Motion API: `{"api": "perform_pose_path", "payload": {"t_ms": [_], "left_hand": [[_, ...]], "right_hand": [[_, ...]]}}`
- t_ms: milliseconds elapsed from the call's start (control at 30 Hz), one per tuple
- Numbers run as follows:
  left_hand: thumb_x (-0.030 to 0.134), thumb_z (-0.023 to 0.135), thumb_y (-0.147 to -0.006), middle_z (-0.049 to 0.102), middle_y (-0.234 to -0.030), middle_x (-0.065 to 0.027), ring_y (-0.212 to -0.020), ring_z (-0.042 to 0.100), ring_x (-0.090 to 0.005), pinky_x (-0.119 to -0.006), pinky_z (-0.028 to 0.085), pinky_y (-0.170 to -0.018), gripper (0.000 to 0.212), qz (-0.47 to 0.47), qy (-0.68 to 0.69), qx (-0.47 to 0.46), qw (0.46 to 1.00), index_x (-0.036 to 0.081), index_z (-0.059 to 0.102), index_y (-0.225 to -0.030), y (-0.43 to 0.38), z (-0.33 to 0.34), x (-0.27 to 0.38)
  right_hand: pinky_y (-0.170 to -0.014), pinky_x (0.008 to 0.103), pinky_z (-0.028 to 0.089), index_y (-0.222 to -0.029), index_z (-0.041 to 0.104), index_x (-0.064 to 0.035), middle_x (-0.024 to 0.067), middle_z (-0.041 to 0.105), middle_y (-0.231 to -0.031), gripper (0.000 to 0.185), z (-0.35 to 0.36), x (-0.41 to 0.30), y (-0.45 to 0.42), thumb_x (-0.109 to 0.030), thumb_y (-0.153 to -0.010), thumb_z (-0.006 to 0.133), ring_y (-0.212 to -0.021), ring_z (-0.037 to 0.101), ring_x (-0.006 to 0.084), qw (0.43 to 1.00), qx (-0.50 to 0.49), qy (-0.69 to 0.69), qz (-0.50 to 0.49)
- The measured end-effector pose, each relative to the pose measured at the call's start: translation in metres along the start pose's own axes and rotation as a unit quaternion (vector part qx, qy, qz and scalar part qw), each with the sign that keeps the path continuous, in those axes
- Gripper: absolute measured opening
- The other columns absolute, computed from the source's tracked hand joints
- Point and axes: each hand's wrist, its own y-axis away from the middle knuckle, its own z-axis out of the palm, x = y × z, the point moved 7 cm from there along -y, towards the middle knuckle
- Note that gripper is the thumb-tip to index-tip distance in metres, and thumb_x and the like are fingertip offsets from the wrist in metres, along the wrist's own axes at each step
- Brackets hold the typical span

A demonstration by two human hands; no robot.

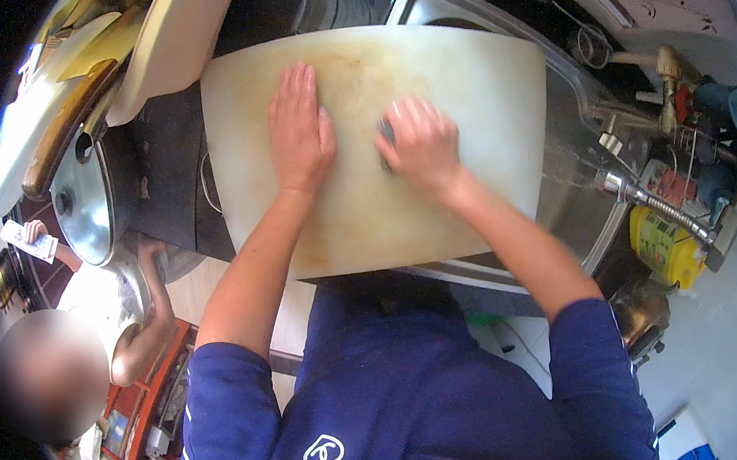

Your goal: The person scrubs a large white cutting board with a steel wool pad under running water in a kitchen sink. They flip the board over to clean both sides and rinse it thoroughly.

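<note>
A large white plastic cutting board (pixel 355 224), stained yellowish-brown in patches, lies before me across the edge of the sink. My left hand (pixel 300 127) rests flat on its left half, palm down, with the fingers stretched out and close together. Right of the middle, my right hand (pixel 423 136) is curled around a small dark grey object (pixel 386 130) and presses it to the board. That hand is blurred, and the fingers cover most of the object, so its kind cannot be told.
The steel sink (pixel 573 166) extends right, with a flexible-hose faucet (pixel 655 205) and a yellow bottle (pixel 662 247). A wooden-handled knife (pixel 73 127) and a glass pot lid (pixel 83 196) stand left. Another person (pixel 108 292) is at lower left, holding a white item (pixel 29 241).
</note>
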Motion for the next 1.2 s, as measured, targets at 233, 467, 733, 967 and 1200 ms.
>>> {"api": "perform_pose_path", "payload": {"t_ms": [233, 467, 733, 967, 1200], "left_hand": [[0.005, 0.043, -0.081, 0.039, -0.139, -0.0161, -0.132, 0.031, -0.0309, -0.040, 0.022, -0.109, 0.054, 0.008, 0.042, 0.005, 0.999, 0.001, 0.038, -0.134, -0.003, 0.002, 0.004], [0.006, 0.045, -0.078, 0.040, -0.138, -0.0152, -0.131, 0.033, -0.0323, -0.042, 0.025, -0.107, 0.056, 0.015, 0.000, -0.001, 1.000, 0.000, 0.038, -0.133, -0.003, -0.001, 0.007], [0.005, 0.043, -0.079, 0.039, -0.139, -0.0155, -0.132, 0.031, -0.0306, -0.041, 0.022, -0.110, 0.055, 0.016, 0.008, -0.011, 1.000, 0.001, 0.039, -0.134, -0.006, 0.000, 0.009], [0.006, 0.042, -0.079, 0.039, -0.140, -0.0143, -0.133, 0.031, -0.0299, -0.040, 0.021, -0.110, 0.055, 0.039, -0.003, -0.010, 0.999, 0.001, 0.038, -0.134, -0.009, 0.000, 0.011], [0.008, 0.045, -0.078, 0.039, -0.139, -0.0150, -0.131, 0.032, -0.0312, -0.042, 0.023, -0.108, 0.055, 0.025, -0.025, -0.019, 0.999, 0.002, 0.040, -0.132, -0.005, 0.001, 0.014]], "right_hand": [[-0.063, 0.0387, 0.049, -0.083, 0.055, -0.0089, 0.0078, 0.055, -0.084, 0.022, 0.019, 0.000, -0.085, -0.025, -0.072, 0.065, -0.079, 0.058, 0.0270, 0.991, 0.107, 0.045, 0.070], [-0.059, 0.0420, 0.049, -0.080, 0.060, -0.0103, 0.0104, 0.059, -0.078, 0.011, -0.040, 0.106, 0.005, -0.020, -0.076, 0.057, -0.072, 0.058, 0.0284, 0.978, 0.066, 0.060, 0.189], [-0.069, 0.0427, 0.049, -0.080, 0.060, -0.0106, 0.0117, 0.058, -0.089, 0.013, -0.014, 0.030, -0.027, -0.022, -0.074, 0.063, -0.081, 0.058, 0.0297, 0.983, 0.115, -0.026, 0.139], [-0.068, 0.0444, 0.050, -0.100, 0.062, -0.0050, 0.0162, 0.065, -0.089, 0.031, -0.076, 0.188, -0.005, -0.026, -0.078, 0.056, -0.082, 0.062, 0.0349, 0.893, 0.143, 0.053, 0.424], [-0.073, 0.0427, 0.047, -0.085, 0.060, -0.0073, 0.0133, 0.061, -0.091, 0.021, -0.078, 0.120, 0.097, -0.026, -0.077, 0.061, -0.084, 0.060, 0.0317, 0.935, 0.132, 0.062, 0.322]]}}
